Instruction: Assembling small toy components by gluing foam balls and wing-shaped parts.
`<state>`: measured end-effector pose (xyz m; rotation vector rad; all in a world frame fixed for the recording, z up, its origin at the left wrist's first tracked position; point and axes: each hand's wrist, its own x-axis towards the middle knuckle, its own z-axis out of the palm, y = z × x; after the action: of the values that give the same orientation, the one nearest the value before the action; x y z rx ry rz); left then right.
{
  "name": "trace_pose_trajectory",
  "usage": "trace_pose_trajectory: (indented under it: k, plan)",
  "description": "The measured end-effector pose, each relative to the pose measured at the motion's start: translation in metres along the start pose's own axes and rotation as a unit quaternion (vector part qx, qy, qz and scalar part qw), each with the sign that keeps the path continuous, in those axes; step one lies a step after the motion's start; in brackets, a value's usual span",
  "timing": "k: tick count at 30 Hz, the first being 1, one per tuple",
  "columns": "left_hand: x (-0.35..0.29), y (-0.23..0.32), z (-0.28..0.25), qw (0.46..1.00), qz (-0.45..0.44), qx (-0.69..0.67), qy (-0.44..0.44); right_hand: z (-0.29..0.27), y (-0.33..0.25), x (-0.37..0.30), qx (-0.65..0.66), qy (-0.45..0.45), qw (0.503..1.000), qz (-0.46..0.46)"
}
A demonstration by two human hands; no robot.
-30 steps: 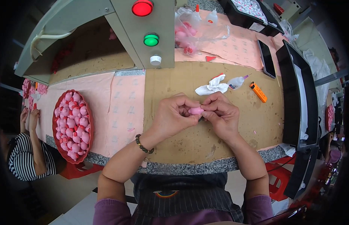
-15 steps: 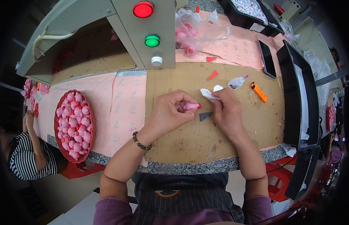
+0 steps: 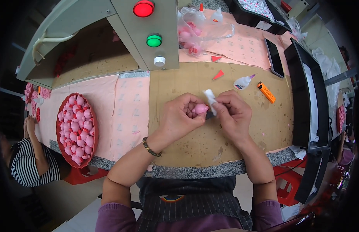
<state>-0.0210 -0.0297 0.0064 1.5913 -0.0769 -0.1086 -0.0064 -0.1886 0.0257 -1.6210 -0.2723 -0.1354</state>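
My left hand [image 3: 183, 114] is closed with a small pink figure [image 3: 200, 108] pinched between thumb and fingers. Close beside it, my right hand [image 3: 234, 112] grips a folded white cloth [image 3: 210, 96], which stands upright by the figure; whether the two touch I cannot tell. A dark grey pointed piece [image 3: 210, 115] lies on the brown board under my hands, partly hidden. Beyond the right hand are a small white squeeze bottle [image 3: 243, 82] with a thin purple tip and an orange cutter or lighter [image 3: 266, 92]. A red triangular piece [image 3: 218, 74] lies farther up the board.
A red scalloped basket [image 3: 95, 133] full of pink figures stands at left. A grey machine [image 3: 164, 34] with red and green lights rises behind. A phone [image 3: 274, 58] and black tray [image 3: 305, 100] are at right, and a bag [image 3: 191, 33] of pink figures behind. A striped-sleeved person sits left.
The pink figure has turned in my left hand, its rounded side now showing. My right hand has brought the white cloth closer to it, and the cloth is now upright.
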Motion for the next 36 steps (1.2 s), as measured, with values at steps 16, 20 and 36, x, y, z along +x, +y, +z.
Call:
trace_pose_trajectory:
  k: [16, 20, 36]
  plan:
    - [-0.001, 0.004, -0.001, 0.976, 0.013, -0.214, -0.043, -0.02, 0.003, 0.007, -0.042, -0.133, 0.988, -0.071]
    - [-0.003, 0.006, -0.005, 0.969, -0.041, -0.234, -0.072, -0.017, 0.005, 0.005, 0.106, -0.137, 0.985, 0.027]
    - [-0.006, 0.007, -0.005, 0.97, -0.09, -0.217, -0.067, -0.013, 0.009, 0.001, 0.1, -0.147, 0.983, 0.035]
